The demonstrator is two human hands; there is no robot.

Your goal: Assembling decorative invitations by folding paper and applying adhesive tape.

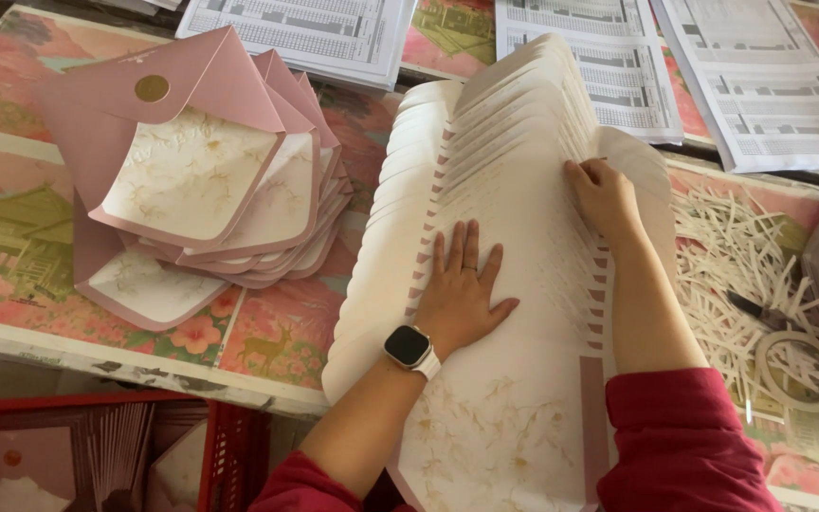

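Head view shows the left hand [462,289] pressed flat, fingers spread, on the fanned stack of unfolded cream envelopes [514,237] lying on the table [68,346], while the right hand [604,194] pinches one sheet's edge, seemingly mid-fanning; lifting it calls for steady pressure.

Left hand [460,289] lies flat on fanned envelope sheets [514,171]; right hand [602,194] pinches their upper edge.

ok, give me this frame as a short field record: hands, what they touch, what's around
left hand: flat, palm down on fanned cream sheets
right hand: fingers at a sheet edge further up the fan
left wrist: smartwatch
table left: pile of pink envelopes
table right: paper strips, tape roll
below table: red crate
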